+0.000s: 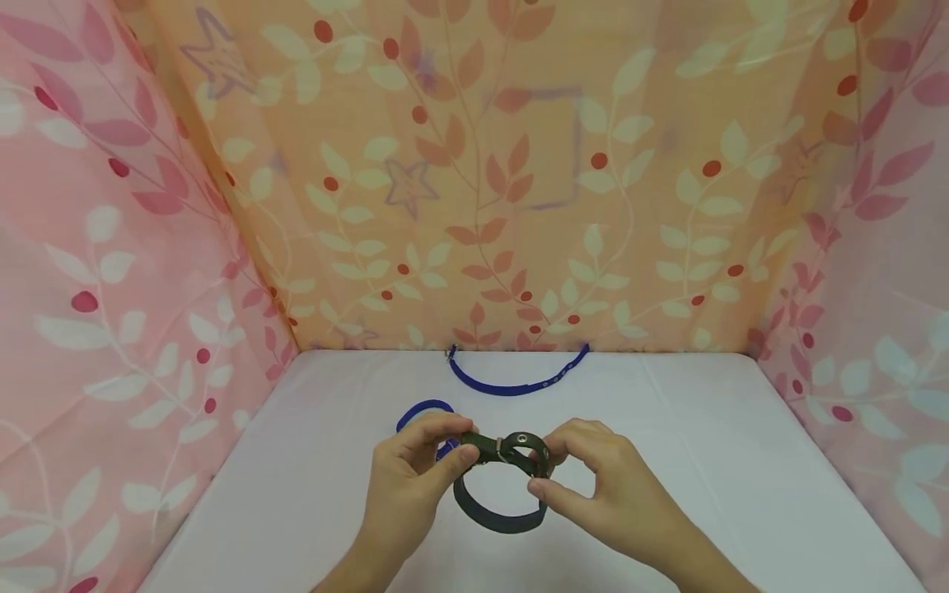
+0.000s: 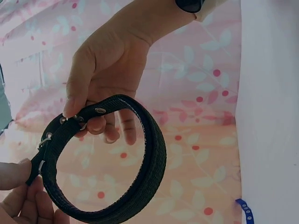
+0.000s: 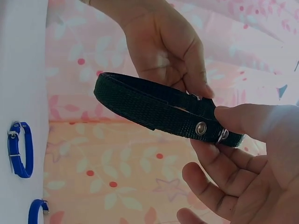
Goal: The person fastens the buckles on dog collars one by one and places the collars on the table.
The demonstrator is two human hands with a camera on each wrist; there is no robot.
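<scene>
A dark green collar [image 1: 500,523] with metal eyelets is held up between both hands, bent round into a ring. My left hand [image 1: 408,473] pinches it by the buckle side, thumb and fingertips on the webbing. On the other side, my right hand [image 1: 615,482] pinches the eyelet part between thumb and fingers. The strap passes through the metal buckle [image 2: 45,140] and bulges up in a small loop beside it. Close up in the right wrist view, a round eyelet [image 3: 201,128] shows next to my right fingertips.
A blue collar [image 1: 426,405] closed in a loop lies behind my left hand, partly hidden. Farther back, another blue collar [image 1: 507,389] lies undone in a curve, its ends by the back curtain [image 1: 474,165]. Patterned curtains also flank the white table [image 1: 689,428].
</scene>
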